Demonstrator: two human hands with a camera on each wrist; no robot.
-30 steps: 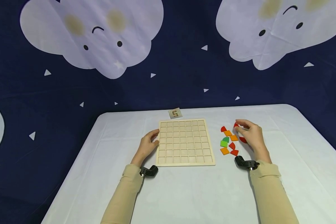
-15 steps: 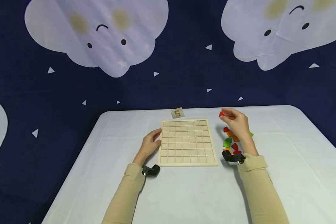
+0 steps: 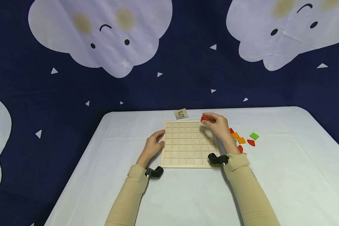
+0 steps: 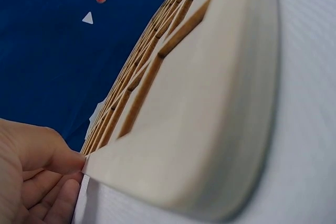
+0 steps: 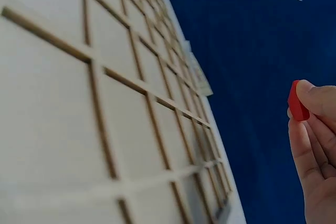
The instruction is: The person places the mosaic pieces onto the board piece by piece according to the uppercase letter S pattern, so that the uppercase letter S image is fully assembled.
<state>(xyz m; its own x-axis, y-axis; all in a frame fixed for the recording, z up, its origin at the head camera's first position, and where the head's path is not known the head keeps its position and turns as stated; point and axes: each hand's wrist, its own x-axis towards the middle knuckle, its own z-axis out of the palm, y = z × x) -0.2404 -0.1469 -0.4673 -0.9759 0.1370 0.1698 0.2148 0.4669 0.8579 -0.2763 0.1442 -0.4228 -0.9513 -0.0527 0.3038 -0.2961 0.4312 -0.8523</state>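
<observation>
My right hand (image 3: pixel 218 126) pinches a small red tile (image 5: pixel 298 101) between thumb and fingertips, above the far right part of a pale wooden grid board (image 3: pixel 186 144). The tile is seen nearly edge-on in the right wrist view. The board's square cells hold no tiles. At the board's left edge is my left hand (image 3: pixel 153 145), its thumb and index fingertip touching the rim. In the left wrist view the left thumb (image 4: pixel 58 153) meets the board's side, with the other fingers bent below it. My right forearm hides some of the loose tiles.
Right of the board lie loose tiles: several red ones (image 3: pixel 251 142), orange squares (image 3: pixel 241 140) and a green square (image 3: pixel 254 136). A small pattern card (image 3: pixel 181 114) lies behind the board. A dark blue cloth with clouds (image 3: pixel 186 84) hangs behind the white table (image 3: pixel 293 175).
My right hand has lifted the red tile from the loose tiles and carried it left, over the board. My left hand stays at the board's edge. The head view has shifted slightly.
</observation>
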